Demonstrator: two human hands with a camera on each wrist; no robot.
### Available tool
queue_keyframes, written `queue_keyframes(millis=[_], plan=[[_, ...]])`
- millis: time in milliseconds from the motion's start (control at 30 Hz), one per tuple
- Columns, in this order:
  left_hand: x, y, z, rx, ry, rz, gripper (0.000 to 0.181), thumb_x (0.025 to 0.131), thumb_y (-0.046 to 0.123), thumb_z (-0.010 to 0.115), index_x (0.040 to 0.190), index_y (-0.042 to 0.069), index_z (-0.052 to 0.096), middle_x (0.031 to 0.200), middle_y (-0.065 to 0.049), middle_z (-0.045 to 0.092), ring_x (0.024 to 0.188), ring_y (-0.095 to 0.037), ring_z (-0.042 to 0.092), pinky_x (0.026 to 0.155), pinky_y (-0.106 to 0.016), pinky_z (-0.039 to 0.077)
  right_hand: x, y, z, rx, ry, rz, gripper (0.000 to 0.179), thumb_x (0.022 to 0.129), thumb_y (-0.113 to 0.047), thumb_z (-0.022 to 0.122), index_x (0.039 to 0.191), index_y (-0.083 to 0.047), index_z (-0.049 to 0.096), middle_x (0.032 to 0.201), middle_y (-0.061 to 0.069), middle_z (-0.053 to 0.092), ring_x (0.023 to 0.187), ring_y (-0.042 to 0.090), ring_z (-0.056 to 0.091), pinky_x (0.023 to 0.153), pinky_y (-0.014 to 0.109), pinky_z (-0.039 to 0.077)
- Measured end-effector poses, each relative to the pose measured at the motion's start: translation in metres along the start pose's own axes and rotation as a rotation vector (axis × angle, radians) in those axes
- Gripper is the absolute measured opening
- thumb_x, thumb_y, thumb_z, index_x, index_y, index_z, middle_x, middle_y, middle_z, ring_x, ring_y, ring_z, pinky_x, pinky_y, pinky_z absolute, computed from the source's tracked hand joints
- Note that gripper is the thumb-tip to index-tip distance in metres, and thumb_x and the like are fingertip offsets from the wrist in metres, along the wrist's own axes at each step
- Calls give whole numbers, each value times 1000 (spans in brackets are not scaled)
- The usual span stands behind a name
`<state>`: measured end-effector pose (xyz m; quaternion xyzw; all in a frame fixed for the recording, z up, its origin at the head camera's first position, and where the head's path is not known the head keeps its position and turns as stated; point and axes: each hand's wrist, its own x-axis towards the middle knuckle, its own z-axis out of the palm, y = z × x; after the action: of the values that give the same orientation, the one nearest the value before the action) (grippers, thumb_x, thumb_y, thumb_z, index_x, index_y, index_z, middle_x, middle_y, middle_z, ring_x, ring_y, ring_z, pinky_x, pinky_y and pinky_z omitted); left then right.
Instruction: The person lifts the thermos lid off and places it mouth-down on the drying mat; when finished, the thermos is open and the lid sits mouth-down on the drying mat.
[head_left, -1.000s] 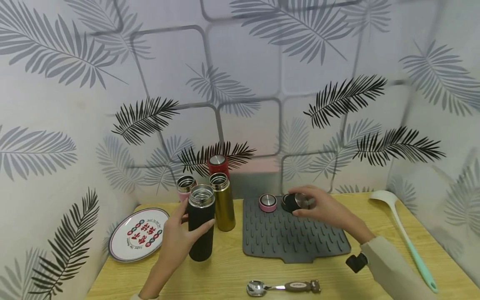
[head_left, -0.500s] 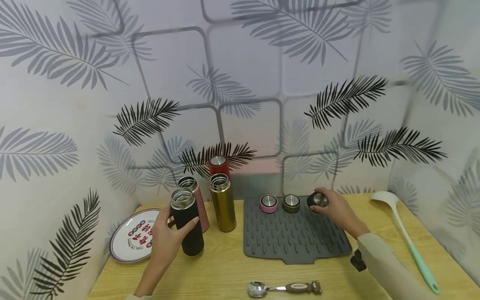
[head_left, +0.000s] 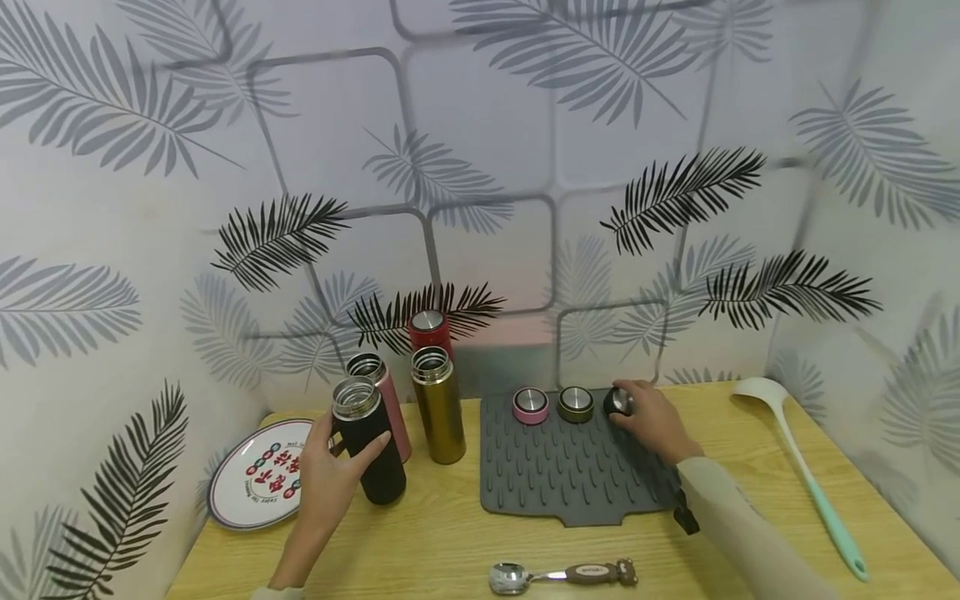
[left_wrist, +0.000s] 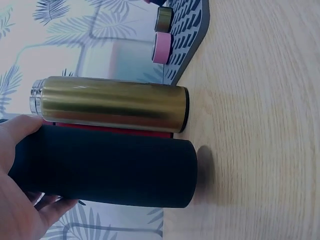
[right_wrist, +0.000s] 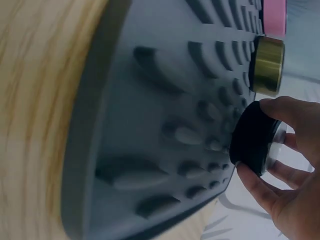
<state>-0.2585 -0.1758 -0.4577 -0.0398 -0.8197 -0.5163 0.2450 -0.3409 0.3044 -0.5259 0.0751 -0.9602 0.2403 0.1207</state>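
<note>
My left hand [head_left: 324,483] grips a lidless black thermos bottle [head_left: 382,479] around its upper body. In the left wrist view its base hangs close to the tabletop, with a shadow beside it. A lidless pink bottle [head_left: 396,414] stands right behind it. To the right is a lidless gold bottle [head_left: 441,417]. My right hand [head_left: 658,423] holds a black lid [right_wrist: 252,137] with a steel top, pinched between thumb and fingers at the back right of the grey drying mat [head_left: 555,475]. Beside that lid sit a gold-green lid [head_left: 576,405] and a pink lid [head_left: 531,406].
A red bottle [head_left: 429,332] with its lid on stands at the back. At left is a white plate [head_left: 240,492] with red lettering. A spoon [head_left: 588,573] lies in front, and a white ladle [head_left: 813,483] with a green handle lies at right.
My left hand has carried the black bottle leftward, away from the gold one. My right hand has moved the black lid right, past the gold-green lid, and down to the mat's corner.
</note>
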Motion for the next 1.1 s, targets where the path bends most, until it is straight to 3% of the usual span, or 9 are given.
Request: queue_keyframes(millis=[167,367,767,967,1100], plan=[[0,-1,1,-2,-16,-14,67,82,15,90,140,1,58,130,-16,60,124,-29,57,105,-57,52,3,-2,8,-34,27,-4,58,89,-14,83,138,6,60,136,34,59,115,50,63,92,63,52],[-3,-5,0,-16,-53,-59,70,84,17,89,143,2,55,134,-17,58,128,-31,55,108,-60,49,4,-7,10,-52,26,15,55,90,-14,82,137,6,61,136,34,59,120,52,60,97,65,50],[-2,-7,-4,-24,-113,-97,75,85,22,89,146,3,51,139,-18,55,133,-38,54,110,-59,48,8,-8,8,-58,-20,41,48,91,-15,81,131,7,65,132,33,62,118,51,62,97,64,51],[-1,-7,-5,5,-158,-143,80,87,30,87,151,7,45,144,-17,53,135,-38,53,111,-56,47,8,-12,9,-8,40,7,37,97,-13,73,123,13,67,124,36,65,117,53,62,99,64,49],[-2,-8,-6,9,-129,-122,90,85,30,89,156,8,39,146,-15,49,135,-33,49,110,-53,45,7,-13,13,17,85,2,35,97,-9,72,122,16,68,122,37,66,115,54,62,99,65,49]])
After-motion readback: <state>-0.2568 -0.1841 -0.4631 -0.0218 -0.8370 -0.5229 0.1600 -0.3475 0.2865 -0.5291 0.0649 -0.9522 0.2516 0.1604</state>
